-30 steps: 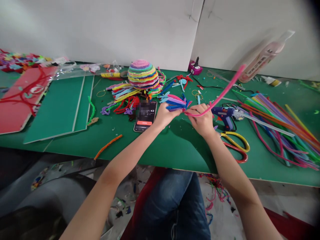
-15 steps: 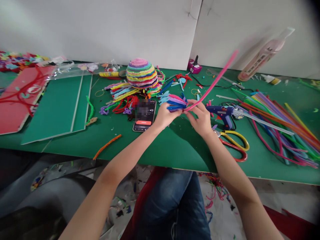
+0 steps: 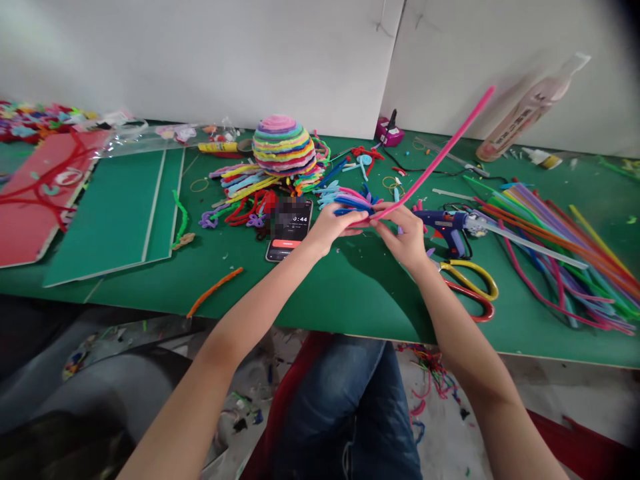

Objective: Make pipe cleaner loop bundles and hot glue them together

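Note:
My left hand (image 3: 336,227) is closed around a bundle of blue, pink and purple pipe cleaners (image 3: 353,198), whose ends fan out above the fingers. A long pink pipe cleaner (image 3: 445,151) runs from the bundle up to the right. My right hand (image 3: 404,230) pinches this pink stem close to the bundle. Just right of that hand lies a dark blue glue gun (image 3: 443,223). Scissors (image 3: 473,280) with yellow and red handles rest below the gun, partly behind my right forearm. Left of my left hand is a phone (image 3: 289,233) showing a timer.
A striped ball-shaped pipe-cleaner piece (image 3: 284,148) stands at the back. Loose pipe cleaners (image 3: 565,247) are heaped on the right. A green board (image 3: 115,213) and a red board (image 3: 45,193) lie at left. A bottle (image 3: 533,110) leans against the wall.
The free end of the pink pipe cleaner has swung a little up and to the right. My left fingers have shifted on the bundle, with the thumb now lying further along it.

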A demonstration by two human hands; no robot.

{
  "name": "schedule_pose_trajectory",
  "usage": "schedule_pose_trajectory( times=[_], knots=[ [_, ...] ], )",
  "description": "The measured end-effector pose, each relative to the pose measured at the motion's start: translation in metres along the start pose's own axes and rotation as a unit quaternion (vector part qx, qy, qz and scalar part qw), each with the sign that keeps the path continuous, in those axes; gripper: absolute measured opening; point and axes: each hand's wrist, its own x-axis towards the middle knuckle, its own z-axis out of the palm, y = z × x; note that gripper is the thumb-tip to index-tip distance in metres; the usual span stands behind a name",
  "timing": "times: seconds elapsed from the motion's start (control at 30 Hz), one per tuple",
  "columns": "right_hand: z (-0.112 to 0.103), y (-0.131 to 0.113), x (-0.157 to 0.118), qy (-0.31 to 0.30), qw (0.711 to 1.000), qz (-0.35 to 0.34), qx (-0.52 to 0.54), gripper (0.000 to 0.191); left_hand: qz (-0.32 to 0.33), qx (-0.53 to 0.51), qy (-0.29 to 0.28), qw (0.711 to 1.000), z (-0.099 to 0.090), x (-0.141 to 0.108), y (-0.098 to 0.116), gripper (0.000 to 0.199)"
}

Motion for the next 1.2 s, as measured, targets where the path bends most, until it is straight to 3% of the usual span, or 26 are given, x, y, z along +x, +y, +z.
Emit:
schedule_pose_trajectory(
  times=[0.13,0.23,0.3,0.37,0.43,0.53,0.6,0.7,1.0,1.2],
  knots=[
    [-0.003,-0.002,0.003,-0.011,1.000,0.009,0.001,0.012,-0.035,0.032,0.012,0.999,-0.008,0.006,0.005,0.032],
    [-0.008,-0.006,0.003,-0.028,0.999,0.028,0.005,0.014,-0.012,0.161,0.005,0.987,-0.020,0.004,0.013,0.034],
    [-0.013,-0.011,-0.002,-0.062,0.997,0.050,-0.006,0.013,0.019,0.284,0.015,0.959,-0.029,-0.008,0.018,0.032],
    [-0.018,-0.016,-0.014,-0.109,0.992,0.062,-0.016,0.012,0.012,0.423,-0.009,0.906,-0.033,-0.030,0.019,0.034],
    [-0.022,-0.020,-0.029,-0.160,0.985,0.063,-0.020,0.011,0.041,0.549,-0.014,0.835,-0.031,-0.057,0.015,0.032],
    [-0.024,-0.022,-0.053,-0.209,0.976,0.059,-0.019,0.011,0.177,0.653,0.016,0.736,-0.025,-0.087,-0.003,0.034],
    [-0.025,-0.021,-0.064,-0.215,0.975,0.059,-0.022,0.012,0.270,0.665,-0.075,0.693,-0.022,-0.096,-0.017,0.039],
    [-0.026,-0.019,-0.071,-0.204,0.976,0.061,-0.037,0.012,0.295,0.681,-0.181,0.645,-0.023,-0.098,-0.033,0.048],
    [-0.027,-0.020,-0.069,-0.197,0.977,0.041,-0.075,0.016,0.265,0.691,-0.216,0.636,-0.027,-0.099,-0.044,0.061],
    [-0.026,-0.022,-0.058,-0.203,0.976,0.036,-0.075,0.010,0.281,0.679,-0.214,0.644,-0.029,-0.100,-0.047,0.055]
  ],
)
